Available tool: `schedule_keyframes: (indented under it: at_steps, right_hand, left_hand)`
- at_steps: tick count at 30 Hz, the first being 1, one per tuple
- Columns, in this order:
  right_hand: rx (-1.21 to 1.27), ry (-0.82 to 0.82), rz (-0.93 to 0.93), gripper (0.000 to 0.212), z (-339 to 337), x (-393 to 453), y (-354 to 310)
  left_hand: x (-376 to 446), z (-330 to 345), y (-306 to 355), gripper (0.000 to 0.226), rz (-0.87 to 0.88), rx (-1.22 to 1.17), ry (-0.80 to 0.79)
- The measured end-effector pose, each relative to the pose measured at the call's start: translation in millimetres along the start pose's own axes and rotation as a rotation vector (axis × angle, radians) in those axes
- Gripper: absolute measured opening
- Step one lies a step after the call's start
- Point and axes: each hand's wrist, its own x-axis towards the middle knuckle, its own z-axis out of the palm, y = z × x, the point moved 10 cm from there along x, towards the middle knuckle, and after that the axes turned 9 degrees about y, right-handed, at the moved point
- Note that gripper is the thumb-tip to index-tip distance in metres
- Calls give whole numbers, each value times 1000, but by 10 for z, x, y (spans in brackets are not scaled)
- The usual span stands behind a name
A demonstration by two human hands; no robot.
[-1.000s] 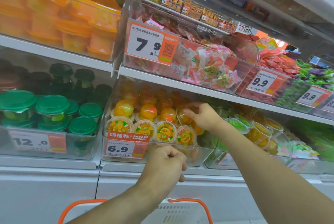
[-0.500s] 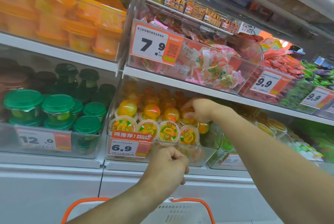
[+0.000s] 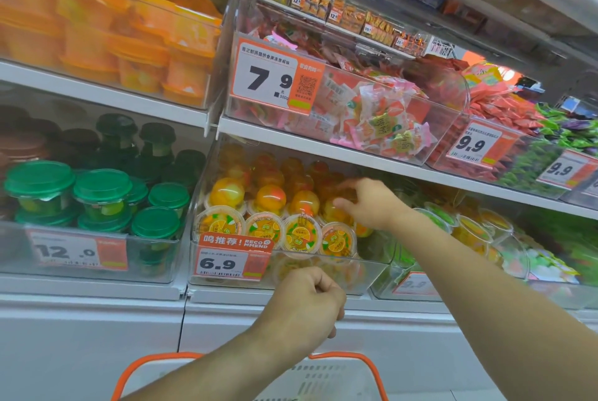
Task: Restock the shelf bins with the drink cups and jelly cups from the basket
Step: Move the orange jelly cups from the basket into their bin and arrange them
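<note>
A clear shelf bin (image 3: pixel 372 268) with a 6.9 price tag holds orange jelly cups (image 3: pixel 265 198) stacked in rows. My right hand (image 3: pixel 372 203) reaches into this bin from the right, its fingers stretched out over the rightmost cup (image 3: pixel 335 214) of the upper row and touching it. My left hand (image 3: pixel 307 303) hangs as a fist in front of the bin's front wall, and I see nothing in it. The white basket (image 3: pixel 326 381) with orange handles sits at the bottom edge, its contents hidden by my left arm. Green-lidded drink cups (image 3: pixel 103 188) fill the bin to the left.
The shelf board above (image 3: pixel 323 148) hangs low over the jelly bin. It carries bins of wrapped sweets (image 3: pixel 388 122) tagged 7.9 and 9.9. Orange-lidded cups (image 3: pixel 142 44) fill the top left bin. Another bin of mixed jelly cups (image 3: pixel 469 232) stands to the right, under my right forearm.
My right hand has opened and its fingers now stretch out over the right-hand cup. The left fist has stayed in front of the bin. The view has drifted slightly.
</note>
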Motion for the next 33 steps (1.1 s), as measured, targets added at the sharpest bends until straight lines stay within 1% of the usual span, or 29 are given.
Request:
schedule_keyframes:
  at_steps: [1,3,5,8,11,12,13,14,17,18,20,22,24,26,28,30,32,33]
  right_hand:
    - [-8,51,20,40,-53,-49,66]
    - [-43,55,29,35,-27,-146,127]
    - [-51,63,12,36,16,-213,122]
    - [-22,137,23,34,36,-252,156]
    - [-26,133,45,33,68,-275,185]
    - [-13,156,32,33,37,-305,175]
    - [13,221,5,31,-40,-354,159]
    - [62,326,-27,27,-156,-438,132]
    - [266,711,-93,15,-469,-924,53]
    - [327,808,-92,13,-504,-1122,24]
    - [462,916,-63,12,-401,-1492,-4]
    - [594,924,34,14,-92,-1812,28]
    - [662,831,190,20,410,-2080,150]
    - [719,609,324,25,1014,-2272,279]
    - [745,284,421,22,1620,-2425,371]
    - [651,-138,470,6,2286,-2645,393]
    - [516,-558,458,11,2826,-3030,356]
    - [463,-699,440,16,3006,-3236,358]
  left_hand:
    - [10,-5,-3,14,5,4,0]
    - [31,-16,-24,15,10,12,4]
    - [47,-5,-51,15,8,25,4]
    - [44,57,-83,16,0,46,-13]
    - [41,83,-97,15,-1,65,-13]
    - [38,83,-101,16,2,73,-15]
    - [37,80,-100,15,5,79,-18]
    - [33,70,-103,15,6,81,-20]
    - [18,-4,-112,14,9,74,-21]
    - [20,-32,-119,14,10,79,-18]
    - [20,-64,-178,15,-3,102,-11]
    - [-5,-44,-322,15,-41,147,-28]
    - [-84,60,-527,18,-97,224,-89]
    - [-178,208,-730,18,-155,276,-160]
    - [-233,333,-950,15,-209,296,-196]
    - [-256,374,-1217,15,-288,294,-174]
    - [-276,424,-1508,14,-366,320,-155]
    - [-276,475,-1656,15,-383,355,-158]
